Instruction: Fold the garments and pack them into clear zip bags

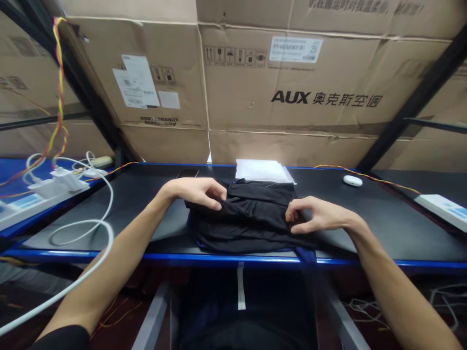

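Note:
A bundle of black cloth (251, 218) lies folded and rumpled at the front middle of the dark table, with a dark blue strip hanging over the table's edge at its right. My left hand (204, 192) rests at the cloth's upper left, thumb and fingers curled onto the fabric. On the right side of the bundle, my right hand (310, 214) has its fingers and thumb bent against the cloth; whether fabric is pinched between them is too small to tell. Behind the cloth sits a white packet (262, 170), partly covered by it.
A dark phone-like object (188, 173) lies behind my left hand. A small white case (352, 181) is at the back right. Power strips (40, 194) and a looping white cable stand left, another strip (445, 210) right. Cardboard (292, 112) walls the back.

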The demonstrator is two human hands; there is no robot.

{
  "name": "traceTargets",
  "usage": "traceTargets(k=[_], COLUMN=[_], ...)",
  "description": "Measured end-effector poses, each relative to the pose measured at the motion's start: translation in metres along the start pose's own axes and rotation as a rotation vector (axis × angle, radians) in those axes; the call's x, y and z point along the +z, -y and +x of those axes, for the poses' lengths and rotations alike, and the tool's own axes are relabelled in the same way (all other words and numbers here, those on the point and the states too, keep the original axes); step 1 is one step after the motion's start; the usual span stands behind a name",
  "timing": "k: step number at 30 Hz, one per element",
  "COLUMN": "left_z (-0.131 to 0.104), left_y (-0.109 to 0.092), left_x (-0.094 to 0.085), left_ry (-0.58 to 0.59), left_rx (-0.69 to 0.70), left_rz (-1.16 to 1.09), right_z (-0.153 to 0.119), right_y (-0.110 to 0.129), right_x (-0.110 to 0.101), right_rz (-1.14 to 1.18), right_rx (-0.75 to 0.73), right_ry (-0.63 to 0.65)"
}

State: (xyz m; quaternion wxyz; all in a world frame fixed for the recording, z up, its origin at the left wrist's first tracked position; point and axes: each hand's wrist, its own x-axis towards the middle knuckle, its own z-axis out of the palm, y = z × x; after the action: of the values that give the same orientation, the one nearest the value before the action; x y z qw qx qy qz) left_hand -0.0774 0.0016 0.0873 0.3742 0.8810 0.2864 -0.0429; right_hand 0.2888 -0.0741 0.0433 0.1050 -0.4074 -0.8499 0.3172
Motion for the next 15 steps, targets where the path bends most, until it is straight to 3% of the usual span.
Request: traceTargets(k=[8, 12, 15], left_z=[0.000, 0.001, 0.005], left_y=[0.006, 0.009, 0.016], left_x=[-0.002, -0.004, -0.003], left_ry=[-0.320, -0.394, -0.348], left_rx=[-0.091, -0.128, -0.212], left_rz=[-0.006, 0.125, 0.284], right_z=[-0.003, -0.004, -0.001], right_y=[-0.003, -0.005, -0.011], right_x=[-0.003, -0.006, -0.006], right_rz=[-0.036, -0.012, -0.012], right_rx=[0.007, 0.090, 0.150], right_ry=[-0.032, -0.208, -0.347])
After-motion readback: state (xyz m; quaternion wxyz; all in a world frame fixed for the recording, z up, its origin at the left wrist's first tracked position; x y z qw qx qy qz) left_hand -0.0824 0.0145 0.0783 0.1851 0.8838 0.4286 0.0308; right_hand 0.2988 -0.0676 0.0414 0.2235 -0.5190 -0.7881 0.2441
